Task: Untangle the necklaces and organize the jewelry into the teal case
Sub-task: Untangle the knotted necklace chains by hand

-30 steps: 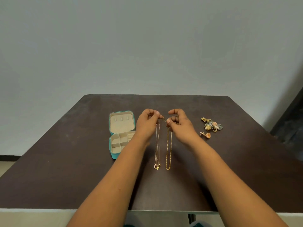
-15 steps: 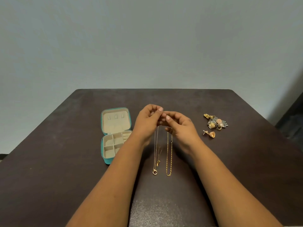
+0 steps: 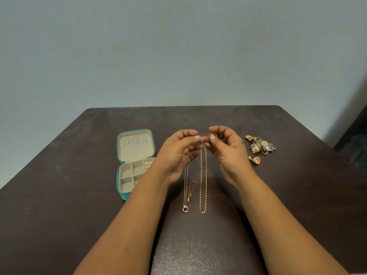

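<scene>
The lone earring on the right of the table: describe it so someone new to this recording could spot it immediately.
On the dark table, look right of the person's right hand to the jewelry cluster. Just nearer the camera lies the single earring, apart from it: a small gold piece with a pinkish cone-shaped bell, alone rather than piled.

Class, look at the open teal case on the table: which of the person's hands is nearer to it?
Left. The left hand is raised just right of the teal case, pinching the thin necklace. The right hand is farther right, beyond the gold chain.
</scene>
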